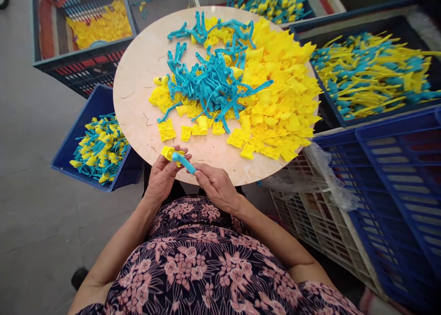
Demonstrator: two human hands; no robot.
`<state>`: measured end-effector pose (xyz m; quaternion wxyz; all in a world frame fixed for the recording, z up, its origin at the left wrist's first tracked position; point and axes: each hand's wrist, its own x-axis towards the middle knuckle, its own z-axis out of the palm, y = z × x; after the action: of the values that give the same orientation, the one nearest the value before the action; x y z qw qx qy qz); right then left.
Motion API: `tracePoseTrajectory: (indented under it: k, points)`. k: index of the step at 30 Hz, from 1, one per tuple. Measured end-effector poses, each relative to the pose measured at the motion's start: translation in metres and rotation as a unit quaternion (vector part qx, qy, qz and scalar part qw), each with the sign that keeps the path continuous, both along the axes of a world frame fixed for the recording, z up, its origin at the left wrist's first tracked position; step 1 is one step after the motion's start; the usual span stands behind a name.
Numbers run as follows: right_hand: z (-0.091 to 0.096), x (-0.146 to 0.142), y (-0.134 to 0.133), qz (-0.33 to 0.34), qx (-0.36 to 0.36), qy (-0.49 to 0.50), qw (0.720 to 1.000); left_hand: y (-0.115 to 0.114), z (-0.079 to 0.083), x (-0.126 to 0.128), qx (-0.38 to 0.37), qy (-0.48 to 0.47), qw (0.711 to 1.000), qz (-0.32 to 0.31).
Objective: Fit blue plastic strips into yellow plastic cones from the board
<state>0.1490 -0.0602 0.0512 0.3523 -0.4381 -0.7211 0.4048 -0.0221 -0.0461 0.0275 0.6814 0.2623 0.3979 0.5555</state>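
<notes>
Over the near edge of the round table [134, 99], my left hand [161, 172] is closed on a small yellow plastic part [167, 152]. My right hand [215, 182] pinches the lower end of a blue plastic strip [186, 162]. The strip's upper end meets the yellow part at my left fingers; whether the two are joined I cannot tell. Beyond my hands lies a tangled heap of blue strips [206, 78]. A few loose yellow pieces [166, 130] rest on the near side of that heap, and a large pile of yellow parts [282, 94] covers the table's right side.
At the left stands a blue bin [64, 152] with joined yellow-and-blue pieces [101, 145]. Behind it a crate [51, 62] holds yellow parts. Another crate [347, 120] at right holds long yellow-and-blue pieces. Stacked blue crates [389, 182] and clear plastic film [320, 168] flank the table's right side.
</notes>
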Motion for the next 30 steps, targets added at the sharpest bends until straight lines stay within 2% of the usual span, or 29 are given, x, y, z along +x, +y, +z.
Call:
tracePoseTrajectory:
  k: [4, 12, 25, 30]
  points:
    - [0.006, 0.002, -0.005, -0.034, 0.014, 0.002, 0.999, 0.000, -0.001, 0.000, -0.014, -0.013, 0.999, 0.029]
    - [0.008, -0.004, -0.010, -0.006, 0.076, -0.037, 0.996, -0.002, 0.007, 0.002, 0.009, -0.015, 1.000, 0.003]
    - [0.005, -0.008, -0.015, -0.011, 0.129, -0.090, 0.987, -0.001, 0.006, -0.001, 0.003, 0.003, 0.999, 0.034]
    - [0.006, -0.011, -0.016, -0.013, 0.148, -0.077, 0.986, -0.003, 0.007, 0.000, -0.002, -0.018, 0.999, 0.036]
